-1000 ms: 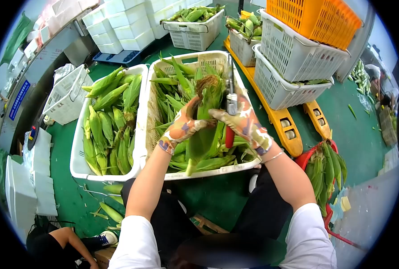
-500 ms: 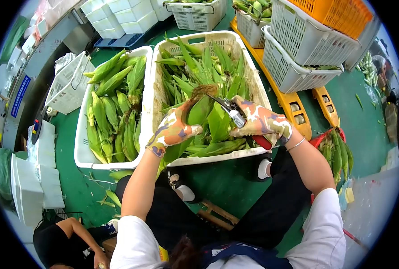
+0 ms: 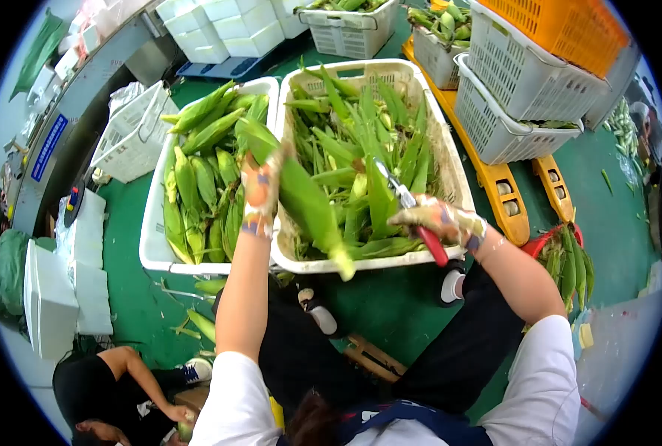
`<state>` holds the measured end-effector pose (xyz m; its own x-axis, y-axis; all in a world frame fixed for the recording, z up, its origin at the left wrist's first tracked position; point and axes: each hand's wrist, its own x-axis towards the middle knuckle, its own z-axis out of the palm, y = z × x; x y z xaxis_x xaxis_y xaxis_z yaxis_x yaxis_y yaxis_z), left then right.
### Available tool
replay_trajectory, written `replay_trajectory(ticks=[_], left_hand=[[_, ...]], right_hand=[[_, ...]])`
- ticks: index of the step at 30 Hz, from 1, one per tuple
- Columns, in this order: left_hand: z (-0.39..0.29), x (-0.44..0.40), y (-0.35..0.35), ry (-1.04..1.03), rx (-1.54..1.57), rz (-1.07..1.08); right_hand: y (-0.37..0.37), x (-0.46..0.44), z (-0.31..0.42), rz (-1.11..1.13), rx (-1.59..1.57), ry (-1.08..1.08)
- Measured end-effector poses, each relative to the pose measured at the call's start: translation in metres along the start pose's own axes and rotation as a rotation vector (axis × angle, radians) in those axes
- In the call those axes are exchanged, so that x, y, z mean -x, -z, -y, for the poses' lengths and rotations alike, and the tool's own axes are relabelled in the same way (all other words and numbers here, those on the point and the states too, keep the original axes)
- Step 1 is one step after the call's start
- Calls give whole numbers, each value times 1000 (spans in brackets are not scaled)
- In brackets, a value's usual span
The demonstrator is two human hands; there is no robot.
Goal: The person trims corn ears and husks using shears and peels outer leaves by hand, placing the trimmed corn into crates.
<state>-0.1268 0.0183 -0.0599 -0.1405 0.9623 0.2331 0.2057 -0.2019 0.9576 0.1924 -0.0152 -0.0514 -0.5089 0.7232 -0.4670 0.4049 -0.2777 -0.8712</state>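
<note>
My left hand [image 3: 259,192], in a patterned glove, is closed on a green ear of corn [image 3: 301,199] in its husk, tilted over the rim between two white crates. My right hand [image 3: 441,221], gloved alike, grips red-handled pruning shears [image 3: 403,195], whose metal end points up and left over the right crate. Loose husks and leaves [image 3: 346,145] fill that right crate [image 3: 361,264]. In the left crate [image 3: 152,249] lie several husked-in ears [image 3: 197,178]. The shears and the held ear are apart.
Stacked crates [image 3: 524,82] stand beside a yellow pallet jack [image 3: 502,201] at the right. A red container [image 3: 539,244] with corn is by my right knee. Another person [image 3: 123,379] sits at the lower left, holding something. White foam boxes [image 3: 52,297] stand at the left.
The ear in my left hand has moved away from the shears, up and to the left, and its dark silk end no longer shows. The view has shifted slightly.
</note>
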Motion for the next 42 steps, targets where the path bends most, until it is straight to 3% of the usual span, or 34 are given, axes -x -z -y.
replay_trajectory(ticks=[2, 3, 5, 6, 9, 11, 12, 14, 15, 17, 19, 20, 21, 23, 24, 25, 27, 29, 30, 31, 32, 33, 35, 36, 37, 42], left_hand=[[76, -51, 32, -67, 722, -321], [53, -51, 29, -83, 564, -516], [10, -40, 12, 148, 794, -666], [-10, -36, 5, 254, 928, -709], [-8, -28, -6, 142, 996, -743], [11, -27, -4, 162, 946, -572], [33, -32, 5, 181, 932, -460], [36, -21, -4, 82, 913, -466], [36, -18, -11, 33, 907, -463], [35, -15, -20, 0, 902, -447], [11, -9, -24, 55, 1047, -437], [-27, 6, -39, 162, 1008, -565], [-7, -2, -31, 161, 1019, -566], [44, -26, -10, 221, 965, -673], [15, -15, -17, 167, 1004, -806], [18, -18, 8, 224, 988, -615], [-4, -17, 27, 266, 950, -541], [-12, -10, 29, 238, 924, -600], [-4, -10, 30, 151, 967, -515], [1, -10, 27, 63, 1012, -428], [8, -11, 22, 69, 1020, -335], [-16, -8, 2, 170, 783, -494], [4, -16, -16, 91, 878, -491], [-17, -8, -29, 119, 939, -465], [-2, -11, -27, 33, 1148, -350], [10, -9, -19, 506, 911, -218]], right_hand=[[-39, 14, -3, 102, -101, -1], [-55, 20, -6, 145, -121, 52], [-77, 5, -29, 23, 0, -3], [-77, -2, -33, 79, 0, 137], [-70, -20, -36, 93, 291, 442], [-61, -36, -31, -46, 416, 701], [-56, -43, -24, -101, 388, 681], [-48, -57, -14, -186, 239, 498], [-54, -51, 6, -181, -163, 194], [-54, -56, 4, -203, -129, 288], [-56, -43, 21, -399, 149, 225], [-55, -51, 14, -443, 303, 330], [-55, -56, 6, -445, 314, 329], [-55, -62, -13, -727, 671, 491], [-49, -55, -16, -662, 671, 391], [-38, -39, -22, -526, 754, 329], [-22, -27, -27, -523, 729, 237], [-2, -9, -6, -551, 450, -62], [1, -12, -10, -572, 150, 93], [8, -30, -22, -553, 124, 116], [-1, -24, -7, -514, 183, 179], [-18, -19, 13, -476, 238, 242], [-42, -22, 23, -430, 456, 192], [-52, -32, 11, -500, 504, 418], [-54, -42, 3, -498, 479, 362], [-56, 15, 63, -417, 178, 754]])
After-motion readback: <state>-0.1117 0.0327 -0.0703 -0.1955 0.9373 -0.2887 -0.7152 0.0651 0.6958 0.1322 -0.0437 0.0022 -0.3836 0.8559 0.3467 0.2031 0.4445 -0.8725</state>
